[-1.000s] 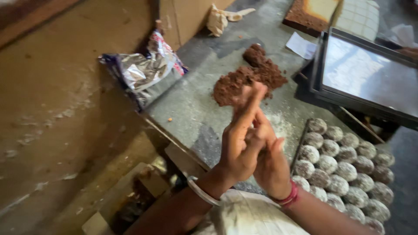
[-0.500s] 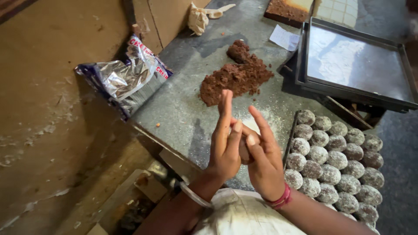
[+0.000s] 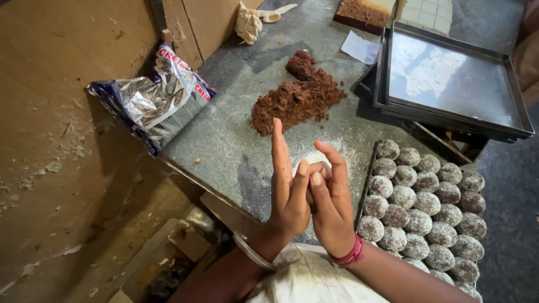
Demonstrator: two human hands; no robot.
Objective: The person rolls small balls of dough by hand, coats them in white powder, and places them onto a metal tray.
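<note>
Both hands are up over the near edge of the grey stone counter (image 3: 236, 140), palms pressed toward each other, and between them sits a small brown dough piece (image 3: 318, 168), only a sliver of it showing at the top of the cupped palms. The left hand (image 3: 289, 191) stands nearly upright, its index finger straight and pointing away, the other fingers (image 3: 301, 175) curling in against the piece; a thin metal bangle (image 3: 252, 253) rings that wrist. The right hand (image 3: 331, 205) curls its fingers over the top of the piece, closed around it from the far side, with a pink thread band (image 3: 351, 257) at the wrist. So the dough is sandwiched, touching both palms, mostly hidden by the fingers. Just right of the hands, a dark tray (image 3: 364, 185) is packed with round balls (image 3: 418, 213), rough and dusted pale, set in tight rows. Beyond the hands lies a crumbly, moist-looking brown dough heap (image 3: 297, 98) straight on the counter, with a faint white powdery patch (image 3: 337, 154) between it and the fingers. To the left, a crinkled silver foil bag (image 3: 151, 101) hangs over the counter's corner. Far right, smooth, shiny empty metal trays (image 3: 449, 78) are stacked, a slip of white paper (image 3: 362, 49) beside them, and a brown slab on a board (image 3: 365, 11) sits at the back.
</note>
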